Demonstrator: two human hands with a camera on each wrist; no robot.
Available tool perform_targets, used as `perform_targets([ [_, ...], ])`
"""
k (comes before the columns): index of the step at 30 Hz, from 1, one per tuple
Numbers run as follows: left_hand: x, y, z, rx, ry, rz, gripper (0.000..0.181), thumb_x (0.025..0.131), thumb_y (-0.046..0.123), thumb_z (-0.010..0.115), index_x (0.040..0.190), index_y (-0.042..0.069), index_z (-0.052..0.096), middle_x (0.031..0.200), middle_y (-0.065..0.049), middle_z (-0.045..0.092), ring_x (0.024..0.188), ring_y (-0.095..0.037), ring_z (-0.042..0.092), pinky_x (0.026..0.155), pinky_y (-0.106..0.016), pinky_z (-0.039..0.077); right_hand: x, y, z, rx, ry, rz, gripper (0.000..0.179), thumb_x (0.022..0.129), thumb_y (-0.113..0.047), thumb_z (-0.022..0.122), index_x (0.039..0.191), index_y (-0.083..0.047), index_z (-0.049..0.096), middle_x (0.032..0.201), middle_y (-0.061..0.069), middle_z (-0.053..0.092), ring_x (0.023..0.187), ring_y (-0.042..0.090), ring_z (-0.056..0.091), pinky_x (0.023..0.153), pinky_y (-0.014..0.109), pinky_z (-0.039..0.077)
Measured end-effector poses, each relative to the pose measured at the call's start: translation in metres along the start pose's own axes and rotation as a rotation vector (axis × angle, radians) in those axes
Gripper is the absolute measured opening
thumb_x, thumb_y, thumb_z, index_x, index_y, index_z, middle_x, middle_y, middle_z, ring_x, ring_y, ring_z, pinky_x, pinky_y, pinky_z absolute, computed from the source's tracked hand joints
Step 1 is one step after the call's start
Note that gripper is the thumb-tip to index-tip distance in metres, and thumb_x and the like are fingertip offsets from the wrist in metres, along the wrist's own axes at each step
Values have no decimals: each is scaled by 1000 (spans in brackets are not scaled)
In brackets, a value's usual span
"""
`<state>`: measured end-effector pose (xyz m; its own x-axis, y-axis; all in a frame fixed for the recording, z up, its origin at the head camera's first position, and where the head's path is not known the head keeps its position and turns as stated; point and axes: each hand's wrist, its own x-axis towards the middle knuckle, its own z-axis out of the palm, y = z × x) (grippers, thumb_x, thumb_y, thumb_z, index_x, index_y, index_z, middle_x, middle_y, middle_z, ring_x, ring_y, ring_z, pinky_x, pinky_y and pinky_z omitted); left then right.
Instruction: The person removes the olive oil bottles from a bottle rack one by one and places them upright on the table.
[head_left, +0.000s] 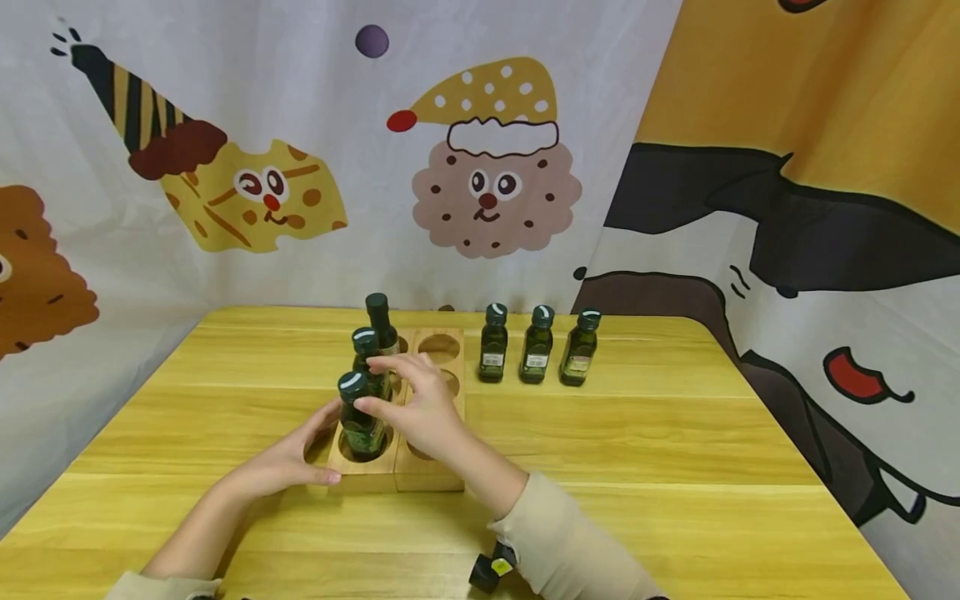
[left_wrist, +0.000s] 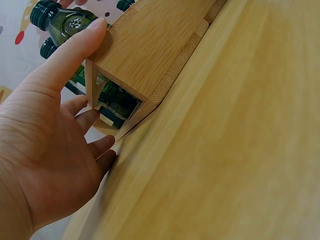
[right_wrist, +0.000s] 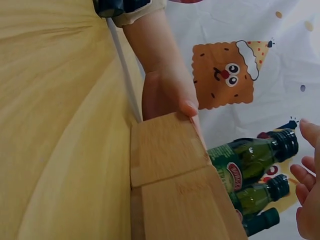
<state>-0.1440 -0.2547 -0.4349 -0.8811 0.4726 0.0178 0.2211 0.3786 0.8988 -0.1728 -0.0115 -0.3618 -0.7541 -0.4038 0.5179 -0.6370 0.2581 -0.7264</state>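
A wooden bottle rack with round holes stands on the table. Three dark green glass bottles with screw caps stand in its left row: the front bottle, the middle bottle and the back bottle. My left hand holds the rack's front left corner, thumb on the front edge and fingers at the side. Above the front bottles is my right hand, thumb and fingers spread. In the right wrist view a gap shows between this hand and the caps.
Three similar bottles, a left one, a middle one and a right one, stand in a row right of the rack. A printed cloth hangs behind the table. A small black object is beside my right sleeve.
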Motion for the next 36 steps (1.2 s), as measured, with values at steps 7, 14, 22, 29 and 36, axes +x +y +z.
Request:
perform_targets([
  [7,-1,0,1,2,-2,0,104,79,15,78,152,0,6,151,-33,15,134,-55,15,103,-71,12,-1,0,13,29,1,43,47,82,-31,76,123,-12,64,114,-8,62,105,24,51,84,34,48],
  [14,-2,1,1,-2,-4,6,105,78,14,78,152,-1,5,150,-33,16,134,-55,15,103,-71,12,-2,1,21,11,48,46,45,82,-31,77,122,-14,65,112,-9,61,97,24,52,77,37,49],
  [22,-2,1,0,-3,-8,0,105,79,15,77,152,-2,3,151,-34,14,134,-56,13,103,-71,12,-2,-1,28,14,102,42,42,81,-27,78,119,-13,66,107,-8,63,91,24,52,74,36,49],
  [29,-2,1,-1,-23,-20,-12,104,81,15,76,152,1,2,152,-33,10,134,-56,11,103,-71,12,-1,-4,33,-30,138,3,38,83,-23,76,116,-9,66,103,-6,63,86,18,50,71,20,42],
  [36,-2,4,0,-21,-21,-21,103,81,16,76,152,0,3,151,-33,12,134,-56,12,103,-72,13,-1,-6,34,-40,140,-5,35,83,-21,76,115,-11,66,100,-6,62,83,13,47,70,19,41],
])
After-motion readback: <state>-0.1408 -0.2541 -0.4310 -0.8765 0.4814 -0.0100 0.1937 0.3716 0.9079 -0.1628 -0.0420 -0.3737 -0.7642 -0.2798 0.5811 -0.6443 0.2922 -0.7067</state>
